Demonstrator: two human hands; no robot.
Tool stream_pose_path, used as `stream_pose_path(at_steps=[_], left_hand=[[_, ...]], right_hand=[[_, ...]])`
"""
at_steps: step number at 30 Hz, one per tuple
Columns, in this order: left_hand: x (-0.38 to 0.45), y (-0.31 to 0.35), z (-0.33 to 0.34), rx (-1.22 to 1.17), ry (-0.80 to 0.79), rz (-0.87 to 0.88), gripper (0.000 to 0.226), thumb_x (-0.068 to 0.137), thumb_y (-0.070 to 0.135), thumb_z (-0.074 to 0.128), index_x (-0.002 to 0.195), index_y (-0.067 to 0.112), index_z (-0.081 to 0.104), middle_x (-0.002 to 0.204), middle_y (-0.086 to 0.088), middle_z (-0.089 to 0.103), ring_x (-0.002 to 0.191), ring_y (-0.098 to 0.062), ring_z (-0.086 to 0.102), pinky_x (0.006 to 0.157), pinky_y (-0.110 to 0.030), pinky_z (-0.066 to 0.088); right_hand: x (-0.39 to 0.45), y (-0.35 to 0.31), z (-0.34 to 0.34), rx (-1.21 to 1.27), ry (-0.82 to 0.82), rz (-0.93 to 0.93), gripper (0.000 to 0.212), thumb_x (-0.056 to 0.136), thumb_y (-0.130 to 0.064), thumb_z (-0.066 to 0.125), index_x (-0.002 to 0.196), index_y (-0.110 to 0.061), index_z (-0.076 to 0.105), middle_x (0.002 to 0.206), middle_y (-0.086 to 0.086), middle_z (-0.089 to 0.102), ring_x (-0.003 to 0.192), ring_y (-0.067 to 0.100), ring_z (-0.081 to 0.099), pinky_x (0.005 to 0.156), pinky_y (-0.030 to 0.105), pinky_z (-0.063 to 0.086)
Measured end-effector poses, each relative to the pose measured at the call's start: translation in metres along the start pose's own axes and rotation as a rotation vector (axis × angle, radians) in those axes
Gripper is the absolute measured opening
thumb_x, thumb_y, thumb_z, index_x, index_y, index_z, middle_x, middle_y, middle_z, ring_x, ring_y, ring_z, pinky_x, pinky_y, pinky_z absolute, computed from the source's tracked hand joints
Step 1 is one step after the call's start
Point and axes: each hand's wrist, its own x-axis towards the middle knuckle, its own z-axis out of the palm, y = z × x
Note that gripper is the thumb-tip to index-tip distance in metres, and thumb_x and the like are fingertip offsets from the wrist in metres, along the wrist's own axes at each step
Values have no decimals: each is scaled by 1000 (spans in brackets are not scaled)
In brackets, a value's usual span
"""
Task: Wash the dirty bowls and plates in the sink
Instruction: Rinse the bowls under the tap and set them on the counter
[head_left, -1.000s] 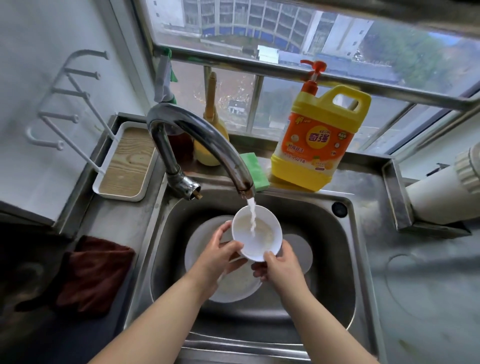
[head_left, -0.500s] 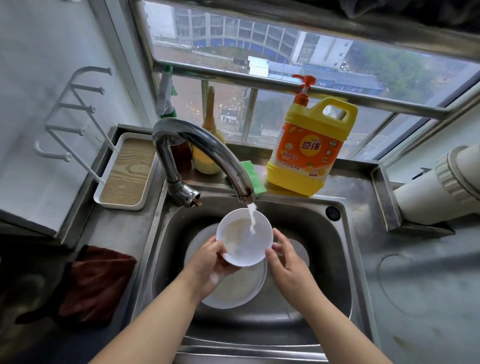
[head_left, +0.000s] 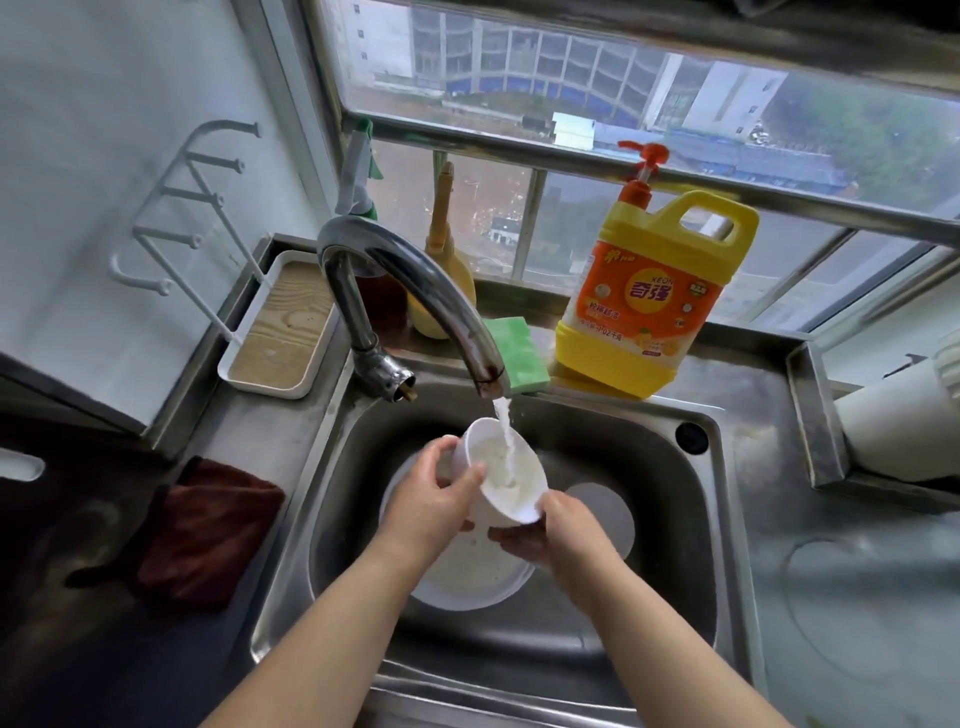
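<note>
A small white bowl (head_left: 501, 475) is held tilted under the running faucet (head_left: 415, 296), and water streams into it. My left hand (head_left: 434, 499) grips its left rim and outer wall. My right hand (head_left: 556, 530) cups it from below on the right, thumb at the lower rim. Under the hands, a white plate (head_left: 467, 577) lies in the steel sink (head_left: 670, 519) with cloudy water on it. A second white dish (head_left: 608, 509) lies to its right, partly hidden by my right hand.
A yellow detergent jug (head_left: 654, 296) and a green sponge (head_left: 519, 353) stand behind the sink. A white tray with a wooden insert (head_left: 280, 327) and a white wire rack (head_left: 176, 208) are at the left. A dark red cloth (head_left: 208, 530) lies on the left counter.
The bowl has tipped from nearly level to tilted, its opening facing up and right. My left hand shifted up onto the rim and my right hand moved under the bowl.
</note>
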Motion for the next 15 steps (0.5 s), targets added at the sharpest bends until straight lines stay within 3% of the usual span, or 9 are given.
stream_pose_path(at_steps=[3, 7, 11, 15], left_hand=[[-2, 1, 4, -158, 33, -225, 22, 95, 30, 53, 116, 21, 52, 111, -11, 59, 93, -25, 63, 61, -31, 59], [-6, 0, 12, -485, -63, -446, 20, 101, 21, 39, 101, 12, 57, 104, -20, 62, 93, -32, 63, 73, -39, 56], [-6, -2, 22, -683, -165, -463, 25, 103, 14, 35, 108, 7, 59, 105, -19, 67, 94, -30, 65, 69, -38, 57], [2, -3, 27, -605, -133, -421, 22, 101, 7, 40, 112, 8, 58, 107, -16, 66, 95, -29, 66, 67, -36, 59]], right_hand=[[-7, -3, -5, -85, 15, 57, 22, 96, -9, 33, 93, -4, 54, 75, 21, 71, 74, 30, 72, 65, 33, 58], [-9, -4, -15, -357, 109, -104, 29, 96, -18, 42, 121, -6, 52, 84, 17, 70, 67, 21, 72, 70, 36, 60], [-20, -3, -24, -604, 215, -367, 43, 91, -22, 54, 133, -23, 46, 90, -1, 66, 73, 12, 69, 76, 33, 58], [-25, 3, -30, -687, 217, -479, 57, 93, -24, 54, 146, -27, 33, 99, -2, 67, 89, 12, 64, 82, 28, 53]])
